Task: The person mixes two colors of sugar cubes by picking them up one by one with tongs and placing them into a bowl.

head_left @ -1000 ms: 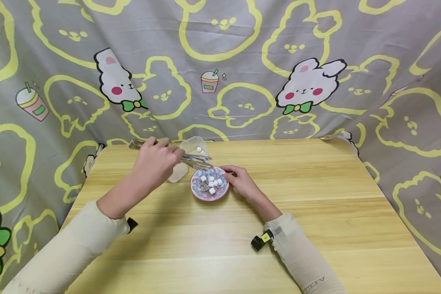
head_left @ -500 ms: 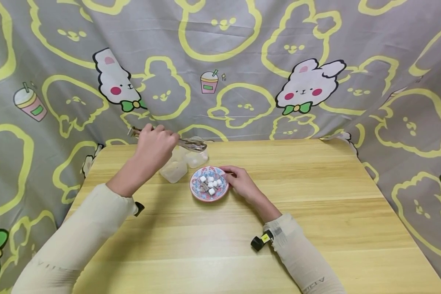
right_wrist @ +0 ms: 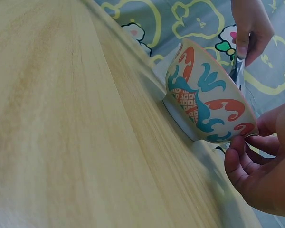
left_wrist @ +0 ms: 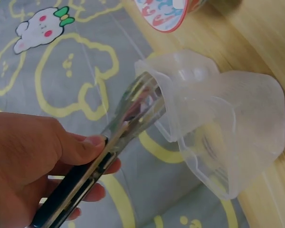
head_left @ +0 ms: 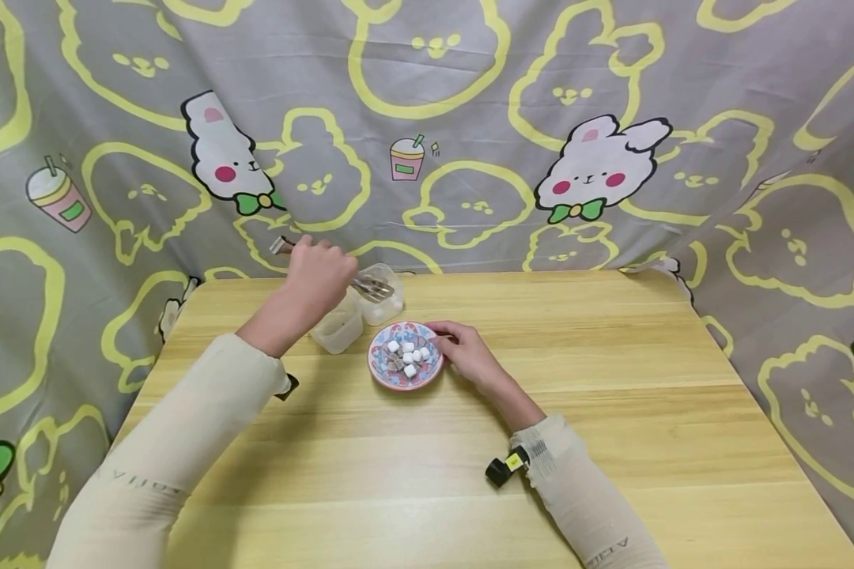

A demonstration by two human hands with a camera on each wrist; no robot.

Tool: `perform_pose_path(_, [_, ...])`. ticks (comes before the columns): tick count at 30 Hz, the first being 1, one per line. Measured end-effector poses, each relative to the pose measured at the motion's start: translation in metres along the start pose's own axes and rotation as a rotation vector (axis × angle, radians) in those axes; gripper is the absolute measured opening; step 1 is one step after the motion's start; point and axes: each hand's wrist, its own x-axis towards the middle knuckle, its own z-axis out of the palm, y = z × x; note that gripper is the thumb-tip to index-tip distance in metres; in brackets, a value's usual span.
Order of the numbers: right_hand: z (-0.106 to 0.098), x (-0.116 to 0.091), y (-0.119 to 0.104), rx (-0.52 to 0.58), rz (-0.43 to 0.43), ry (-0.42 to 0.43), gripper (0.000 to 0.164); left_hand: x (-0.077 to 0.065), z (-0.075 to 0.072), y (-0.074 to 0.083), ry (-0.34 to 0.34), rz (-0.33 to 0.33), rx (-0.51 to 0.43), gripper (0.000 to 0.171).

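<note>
My left hand (head_left: 320, 273) grips a pair of metal tongs (left_wrist: 109, 145), thumb on one side and fingers on the other. Their tips reach into the mouth of the rear clear plastic container (head_left: 398, 284), where blurred whitish lumps (left_wrist: 197, 73) show through the wall. A second clear container (head_left: 338, 340) stands beside it, partly behind the hand in the head view. My right hand (head_left: 470, 356) pinches the rim of a patterned bowl (right_wrist: 204, 102) that sits on the table. Several white cubes (head_left: 409, 358) and some greyish-brown pieces (head_left: 394, 362) lie inside.
A light wood table (head_left: 427, 466) carries everything. Its back edge runs just behind the containers, against a grey patterned curtain (head_left: 470, 103) that also hangs on both sides. A small black camera (head_left: 500, 471) is strapped at the right wrist.
My left hand has taken the tongs from beside the bowl's far rim up and back, then lowered their tips into the rear container. The right hand and bowl stay in place.
</note>
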Motion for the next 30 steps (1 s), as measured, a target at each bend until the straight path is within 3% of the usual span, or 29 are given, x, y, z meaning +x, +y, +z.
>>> perform_pose_path(17, [-0.001, -0.002, -0.001, -0.003, -0.01, -0.002, 0.037, 0.016, 0.005, 0.022, -0.125, 0.047, 0.086, 0.019])
perform_pose_path(30, [-0.001, -0.001, -0.002, -0.006, -0.009, -0.003, 0.037, 0.017, 0.016, 0.021, -0.04, 0.053, 0.087, 0.021])
